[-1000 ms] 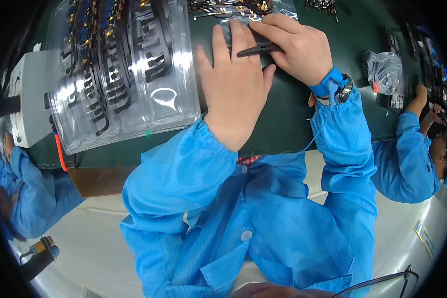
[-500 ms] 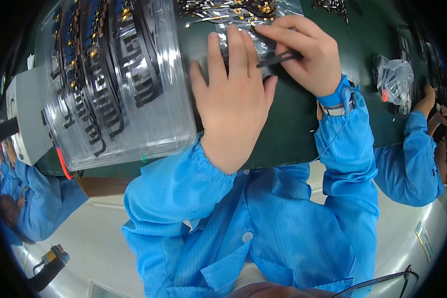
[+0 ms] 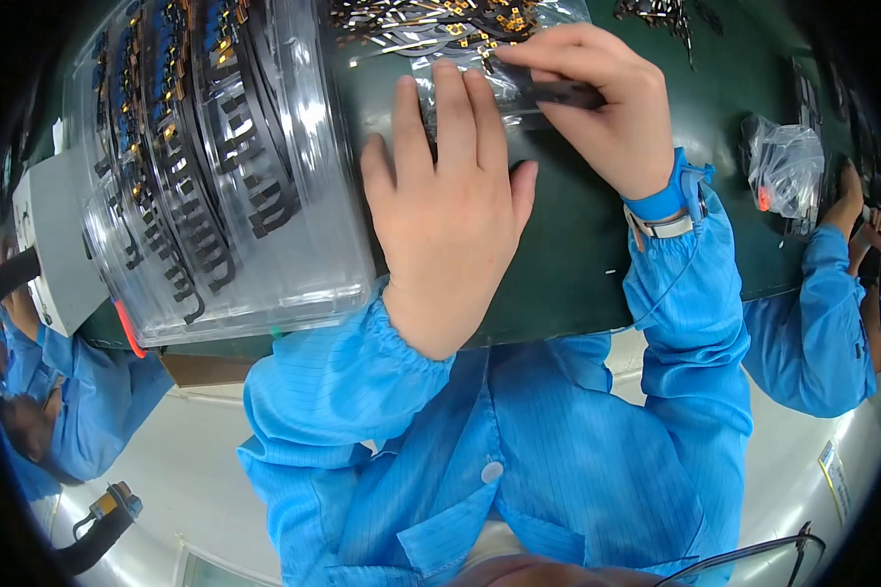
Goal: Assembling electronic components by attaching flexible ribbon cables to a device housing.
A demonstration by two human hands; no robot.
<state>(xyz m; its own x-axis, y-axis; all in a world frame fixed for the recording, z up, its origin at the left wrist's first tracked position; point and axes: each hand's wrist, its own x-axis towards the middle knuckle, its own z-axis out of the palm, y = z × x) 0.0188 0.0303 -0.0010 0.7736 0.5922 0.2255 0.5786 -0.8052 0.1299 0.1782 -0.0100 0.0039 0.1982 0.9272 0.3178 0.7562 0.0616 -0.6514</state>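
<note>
My left hand (image 3: 447, 210) lies palm down with its fingers apart, fingertips on the near edge of a clear plastic bag (image 3: 504, 93). My right hand (image 3: 617, 108) is just to its right, index finger and thumb bent toward the bag. A dark, slim tool that looks like black tweezers (image 3: 570, 94) sticks out of this hand toward the left fingers, blurred by motion. Whether the right fingertips also pinch something small cannot be made out. Beyond the fingertips, many small black flex cables (image 3: 440, 29) with gold and silver ends lie in a loose pile.
A clear plastic tray (image 3: 313, 279) at the left holds rows of black flex cables. A grey-white box (image 3: 59, 240) stands beyond it. At the right are a clear bag with an orange piece (image 3: 788, 171) and a co-worker's blue sleeve (image 3: 822, 333). More small parts (image 3: 666, 18) lie at the back.
My left hand has slid slightly left and nearer to me. The dark tool in my right hand has swung up, away from the left fingers. The whole view has shifted slightly.
</note>
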